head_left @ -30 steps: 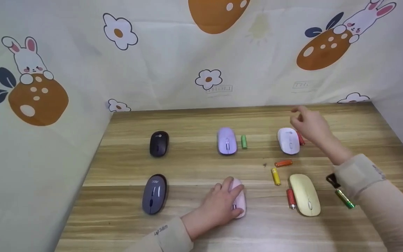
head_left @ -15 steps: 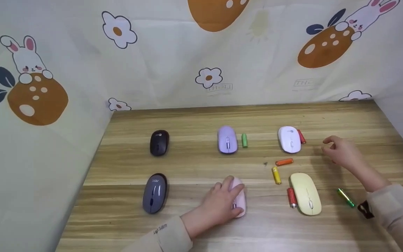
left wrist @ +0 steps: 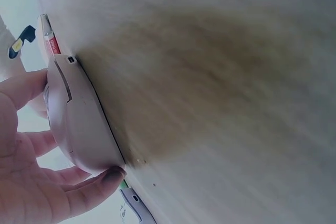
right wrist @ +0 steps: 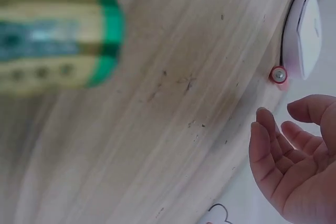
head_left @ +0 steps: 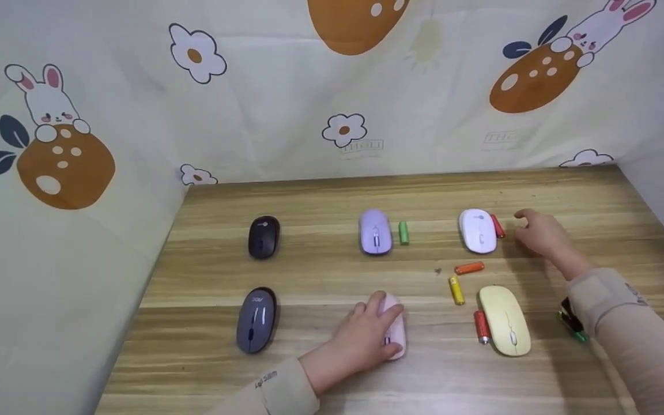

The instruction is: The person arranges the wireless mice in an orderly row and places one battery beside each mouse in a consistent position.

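Note:
My left hand grips a pink computer mouse on the wooden table, its thumb near the wheel end and its other fingers over the far end. The left wrist view shows this mouse from the side, held between thumb and fingers. To the right of the white mouse, my right hand hovers with loosely bent fingers. Nothing lies in that palm, as the right wrist view shows. Between hand and mouse lies a red battery, along the mouse's side.
A yellow mouse has a red battery beside it. Yellow and orange batteries lie behind. A green battery accompanies the purple mouse. Black and grey mice sit left. Another battery is under my right forearm.
My right hand draws back from above the white mouse toward the right front, then returns partway left and away from me. The left hand stays on the pink mouse.

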`<state>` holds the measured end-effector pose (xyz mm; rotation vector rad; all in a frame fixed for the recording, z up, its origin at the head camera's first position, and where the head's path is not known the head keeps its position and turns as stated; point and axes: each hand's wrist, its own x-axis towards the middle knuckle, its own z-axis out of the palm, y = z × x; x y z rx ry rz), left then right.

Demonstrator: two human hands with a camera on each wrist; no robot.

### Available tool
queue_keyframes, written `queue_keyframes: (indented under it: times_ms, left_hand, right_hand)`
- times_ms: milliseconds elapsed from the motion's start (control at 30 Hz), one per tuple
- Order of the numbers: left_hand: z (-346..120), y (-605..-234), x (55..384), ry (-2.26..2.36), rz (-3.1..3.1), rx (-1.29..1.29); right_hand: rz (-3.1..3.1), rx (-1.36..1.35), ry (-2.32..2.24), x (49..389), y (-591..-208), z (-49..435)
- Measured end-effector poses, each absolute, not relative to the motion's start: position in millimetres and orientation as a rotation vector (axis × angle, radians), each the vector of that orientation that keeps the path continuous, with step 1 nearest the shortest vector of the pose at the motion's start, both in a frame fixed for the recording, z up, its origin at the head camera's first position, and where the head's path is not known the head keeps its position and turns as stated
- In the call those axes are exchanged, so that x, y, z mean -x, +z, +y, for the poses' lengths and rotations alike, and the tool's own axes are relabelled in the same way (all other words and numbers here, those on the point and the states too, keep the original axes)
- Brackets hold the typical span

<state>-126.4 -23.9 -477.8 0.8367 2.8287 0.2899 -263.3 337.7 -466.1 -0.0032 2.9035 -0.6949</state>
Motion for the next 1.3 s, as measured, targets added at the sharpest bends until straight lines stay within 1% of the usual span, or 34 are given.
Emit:
queue_keyframes:
  times_ms: [267, 567, 833, 1067, 1167, 1300]
  left_hand:
    - [-23, -475, 126, 0.280, 2.811, -0.814]
    - [-22, -474, 127, 0.304, 2.779, -0.782]
    - [-23, -475, 127, 0.322, 2.784, -0.799]
    - [-24, -476, 125, 0.298, 2.821, -0.812]
    - [-24, -477, 125, 0.297, 2.827, -0.817]
    - [-24, -476, 126, 0.303, 2.823, -0.824]
  right_hand:
    - [2.890, -0.038, -0.640, 276, -471, 344]
    - [2.908, 0.132, -0.678, 284, -476, 336]
    - [2.800, 0.251, -0.614, 293, -470, 332]
    - [2.834, 0.348, -0.604, 295, -469, 328]
    - [2.834, 0.339, -0.598, 296, -470, 327]
    - [2.807, 0.260, -0.590, 299, -471, 326]
